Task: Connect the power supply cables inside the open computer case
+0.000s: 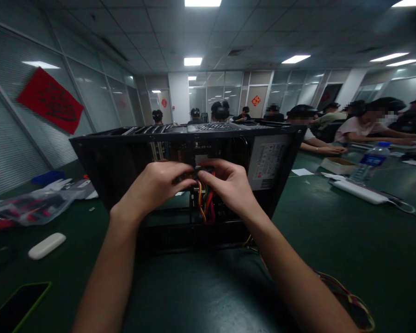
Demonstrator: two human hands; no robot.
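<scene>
A black open computer case (125, 159) lies on its side on the dark green table (333, 240) in front of me. Both my hands are inside its open side. My left hand (156, 185) and my right hand (229, 182) pinch a small black connector (203, 171) between their fingertips. A bundle of yellow, red and black wires (205, 206) hangs down from that connector. More coloured wires (346, 296) trail under my right forearm. A power supply with a white label (268, 162) sits at the case's right end.
At the left lie a clear plastic bag with red parts (31, 206), a white oblong object (46, 245) and a phone with a green edge (15, 307). At the right stand a water bottle (369, 166) and a white power strip (358, 192). Several people sit at the far end.
</scene>
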